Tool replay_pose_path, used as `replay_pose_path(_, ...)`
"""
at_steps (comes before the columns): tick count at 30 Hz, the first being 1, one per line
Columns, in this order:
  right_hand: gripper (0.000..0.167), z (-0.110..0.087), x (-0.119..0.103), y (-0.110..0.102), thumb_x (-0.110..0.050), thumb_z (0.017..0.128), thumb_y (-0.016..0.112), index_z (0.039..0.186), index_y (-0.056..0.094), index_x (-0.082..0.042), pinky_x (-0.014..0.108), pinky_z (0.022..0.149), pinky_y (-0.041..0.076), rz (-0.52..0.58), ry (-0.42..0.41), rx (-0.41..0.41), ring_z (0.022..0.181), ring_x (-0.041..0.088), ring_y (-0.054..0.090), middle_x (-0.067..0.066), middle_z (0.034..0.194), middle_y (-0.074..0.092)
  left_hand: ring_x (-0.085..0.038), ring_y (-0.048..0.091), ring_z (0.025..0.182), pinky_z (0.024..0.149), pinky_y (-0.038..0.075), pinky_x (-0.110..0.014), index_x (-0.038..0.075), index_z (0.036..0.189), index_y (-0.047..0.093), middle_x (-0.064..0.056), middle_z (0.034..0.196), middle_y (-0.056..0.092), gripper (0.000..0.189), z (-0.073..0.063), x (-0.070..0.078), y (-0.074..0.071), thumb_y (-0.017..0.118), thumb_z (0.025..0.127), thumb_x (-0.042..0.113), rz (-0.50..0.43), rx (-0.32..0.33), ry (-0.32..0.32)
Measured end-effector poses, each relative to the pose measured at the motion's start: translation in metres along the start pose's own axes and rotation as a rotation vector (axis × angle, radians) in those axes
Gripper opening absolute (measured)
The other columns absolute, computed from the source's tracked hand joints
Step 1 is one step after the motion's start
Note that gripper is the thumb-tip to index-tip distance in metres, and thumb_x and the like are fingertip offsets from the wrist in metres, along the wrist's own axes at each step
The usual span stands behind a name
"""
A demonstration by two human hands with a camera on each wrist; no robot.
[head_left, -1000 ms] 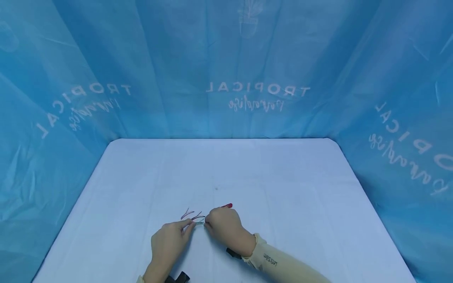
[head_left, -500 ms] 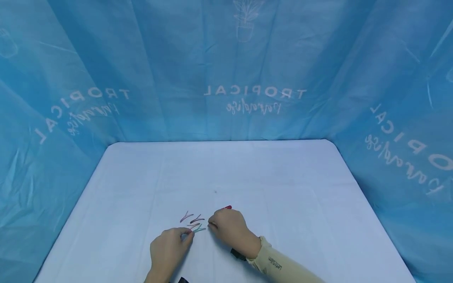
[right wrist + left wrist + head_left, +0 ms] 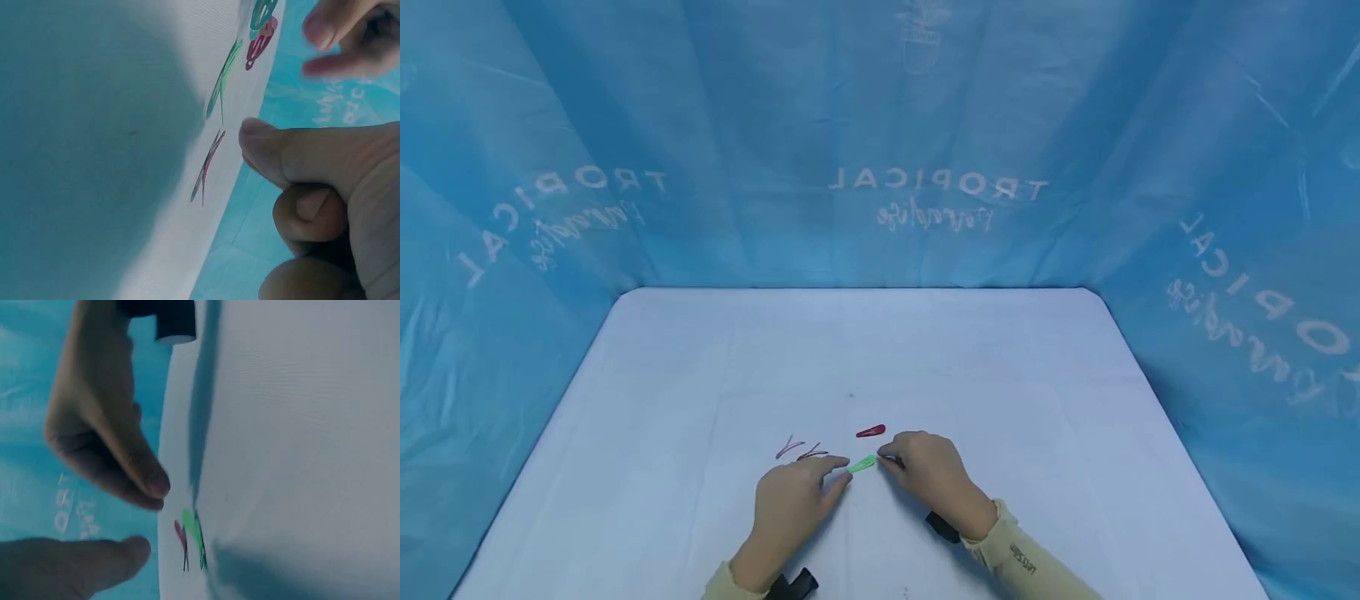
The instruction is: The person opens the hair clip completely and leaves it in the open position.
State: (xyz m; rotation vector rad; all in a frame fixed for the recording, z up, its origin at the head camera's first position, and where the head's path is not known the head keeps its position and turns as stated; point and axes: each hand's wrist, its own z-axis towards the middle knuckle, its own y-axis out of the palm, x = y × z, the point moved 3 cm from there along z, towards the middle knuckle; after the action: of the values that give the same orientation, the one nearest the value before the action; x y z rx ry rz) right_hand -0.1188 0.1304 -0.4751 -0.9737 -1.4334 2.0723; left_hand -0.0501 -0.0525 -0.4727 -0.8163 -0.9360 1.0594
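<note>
In the head view, my left hand [image 3: 793,508] reaches in with thumb and forefinger spread just left of a bright green snap hair clip [image 3: 862,463]. To the clip's right is my right hand [image 3: 936,475], its fingers loosely bent. The right wrist view shows no thing between the right thumb [image 3: 269,140] and fingers; the green clip [image 3: 223,81] lies on the cloth, apart from that hand. A red hair clip [image 3: 871,431] rests behind the green one. Further left are a pink clip [image 3: 789,448] and a dark red clip [image 3: 812,452].
In the right wrist view, a teal hair clip [image 3: 262,12] lies near the dark red one; the left hand hides it in the head view. A white cloth [image 3: 1000,367] covers the table. Blue printed curtains [image 3: 887,100] stand behind and along both sides.
Both hands have moved right. The left hand has left the teal clip it was touching and now covers it. The bright green clip and the whole red clip have come into sight.
</note>
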Motion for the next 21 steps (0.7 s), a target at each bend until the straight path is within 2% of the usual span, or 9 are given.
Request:
replay_pose_path(1,0.009,0.001,-0.001,0.0,-0.02,0.086,0.08,0.094,0.082,-0.017,0.024,0.058,0.051,-0.006,-0.01,-0.001,0.069,0.005,0.067,-0.005,0.081,0.075,-0.006,0.061,0.053,0.043,0.034,-0.018,0.027,0.094,0.081,0.008,0.079,0.076,0.02,0.004,0.003,0.003,0.085,0.078,0.039,0.013,-0.011,0.019)
replay_pose_path(3,0.011,0.003,-0.003,0.001,-0.021,0.086,0.081,0.096,0.082,-0.018,0.024,0.059,0.053,-0.016,-0.032,-0.014,0.073,0.007,0.069,-0.005,0.084,0.076,-0.006,0.06,0.053,0.041,0.033,-0.019,0.027,0.095,0.082,0.006,0.077,0.075,0.019,0.009,0.006,0.009,0.083,0.08,0.039,0.043,-0.061,0.031)
replay_pose_path(6,0.013,0.006,-0.008,0.004,-0.022,0.086,0.081,0.098,0.081,-0.018,0.022,0.056,0.05,-0.014,-0.065,-0.048,0.072,0.006,0.068,-0.007,0.084,0.075,-0.001,0.046,0.046,0.039,0.027,-0.02,0.029,0.094,0.082,0.006,0.069,0.071,0.018,0.011,0.007,0.015,0.083,0.08,0.04,0.065,-0.122,0.024)
replay_pose_path(8,0.009,0.007,-0.01,0.007,-0.021,0.086,0.08,0.095,0.081,-0.019,0.019,0.052,0.045,0.001,-0.071,-0.073,0.066,0.002,0.063,-0.009,0.079,0.072,0.001,0.042,0.046,0.039,0.026,-0.02,0.031,0.093,0.082,0.007,0.066,0.068,0.016,0.008,0.006,0.017,0.084,0.08,0.039,0.061,-0.147,0.023)
replay_pose_path(13,0.007,0.005,-0.007,0.011,-0.019,0.085,0.081,0.091,0.08,-0.022,0.018,0.05,0.04,0.011,-0.053,-0.1,0.063,0.0,0.058,-0.011,0.073,0.068,-0.004,0.053,0.051,0.04,0.029,-0.021,0.033,0.091,0.082,0.009,0.065,0.064,0.011,0.003,0.008,0.02,0.083,0.081,0.035,0.014,-0.144,0.017)
replay_pose_path(21,0.009,0.009,-0.002,0.017,-0.023,0.087,0.079,0.096,0.081,-0.022,0.018,0.054,0.046,0.048,-0.042,-0.093,0.073,0.002,0.067,-0.011,0.083,0.074,-0.005,0.059,0.055,0.041,0.031,-0.019,0.031,0.089,0.083,0.01,0.068,0.066,0.008,0.005,0.002,0.022,0.081,0.082,0.034,-0.034,-0.15,-0.042)
